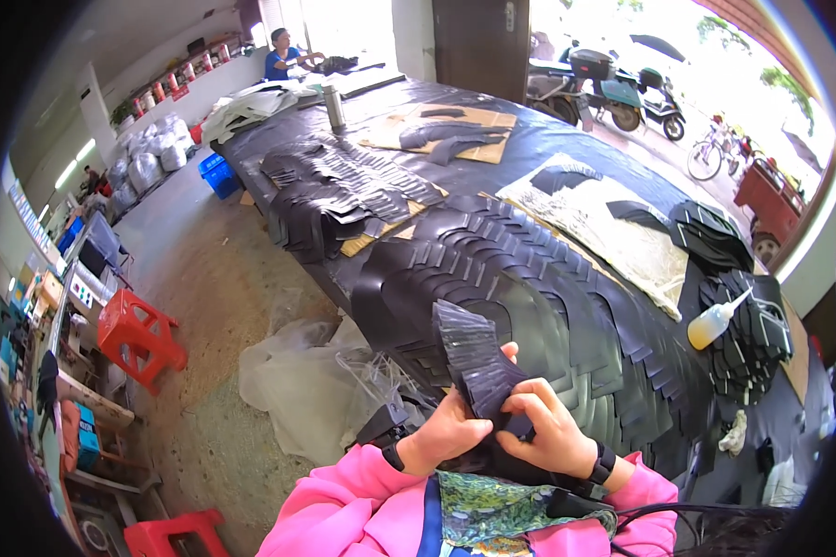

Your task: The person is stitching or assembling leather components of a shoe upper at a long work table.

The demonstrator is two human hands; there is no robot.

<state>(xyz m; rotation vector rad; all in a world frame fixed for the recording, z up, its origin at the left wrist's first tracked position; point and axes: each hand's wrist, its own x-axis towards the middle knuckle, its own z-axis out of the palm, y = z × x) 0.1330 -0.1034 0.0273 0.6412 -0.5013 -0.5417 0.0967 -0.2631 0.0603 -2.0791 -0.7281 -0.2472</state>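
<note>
A fanned stack of thin black curved pieces [472, 355], which look like leather or a similar sheet, stands tilted up in front of me. My left hand [444, 433] grips its lower left edge, thumb on the near side. At the lower right edge my right hand [555, 434] is closed on the same stack, its fingers bent and thumb beneath. A fingertip shows behind the stack. Just beyond my hands, overlapping rows of similar black curved pieces [520, 306] cover the near part of the dark-covered table [567, 137].
A glue-like squeeze bottle [709, 329] lies on black pieces at right. More pieces rest on cardboard [492, 121] and a white sheet [655, 265]. A metal flask [333, 107] stands farther back. Red stools [137, 325] and clear plastic [293, 385] are left. Another person [283, 60] sits beyond.
</note>
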